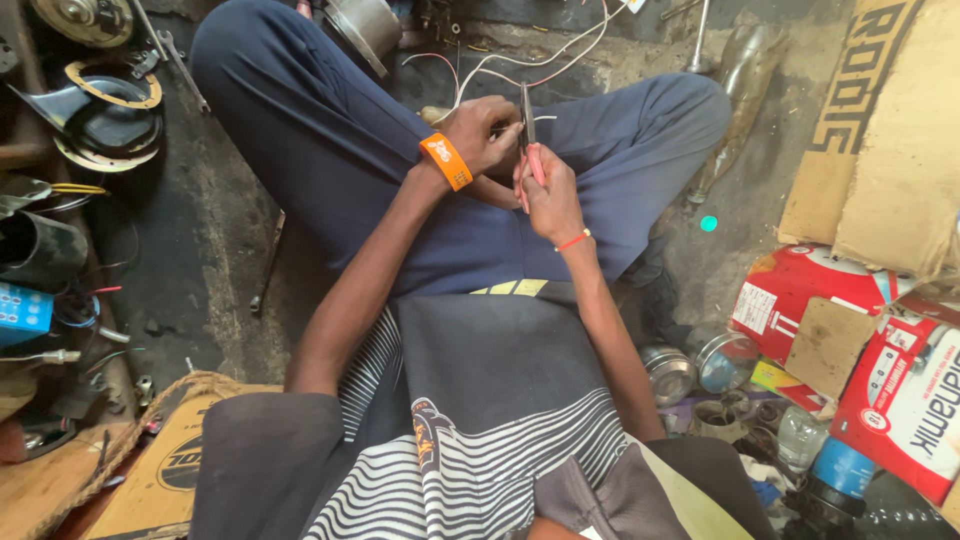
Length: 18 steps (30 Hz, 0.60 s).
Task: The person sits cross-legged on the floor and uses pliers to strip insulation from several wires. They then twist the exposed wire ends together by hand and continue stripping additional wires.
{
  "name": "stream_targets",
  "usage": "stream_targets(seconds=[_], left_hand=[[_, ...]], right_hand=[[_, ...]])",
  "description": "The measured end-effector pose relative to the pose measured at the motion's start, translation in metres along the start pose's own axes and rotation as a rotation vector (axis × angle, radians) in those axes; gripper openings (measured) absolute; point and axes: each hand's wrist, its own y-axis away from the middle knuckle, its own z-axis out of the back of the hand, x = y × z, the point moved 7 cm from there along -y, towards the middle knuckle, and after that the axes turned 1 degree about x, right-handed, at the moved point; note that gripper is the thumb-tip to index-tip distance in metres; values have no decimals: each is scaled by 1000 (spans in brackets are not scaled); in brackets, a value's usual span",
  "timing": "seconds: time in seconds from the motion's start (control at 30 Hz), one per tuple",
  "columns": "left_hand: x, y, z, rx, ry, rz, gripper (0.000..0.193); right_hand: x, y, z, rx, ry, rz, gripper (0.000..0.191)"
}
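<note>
Two bare hands met above the crossed legs of a person seated on a dark workshop floor. The right hand (pixel 552 200), at about four o'clock from the left, was closed around the red handles of a pair of pliers (pixel 529 140), whose metal tip pointed to twelve o'clock. The left hand (pixel 482 132), wearing an orange wristband (pixel 446 161), pinched thin white wires (pixel 520 62) just beside that tip, fingers curled shut.

Light: soft, even daylight, moderately bright.
Shadows: faint, dark only among the clutter at the left edge.
Glare: slight sheen on metal tins (pixel 700 362).
Focus: sharp centre.
Distortion: wide-angle bending at the edges.
</note>
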Motion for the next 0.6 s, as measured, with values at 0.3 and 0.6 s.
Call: stream_targets(seconds=[0.3,0.6], left_hand=[[44,8,-40,-9,795,575,18],[31,6,-26,-14,582,411,22]], right_hand=[[12,9,-7,-124,301,329,13],[2,6,-4,-30,110,150,7]])
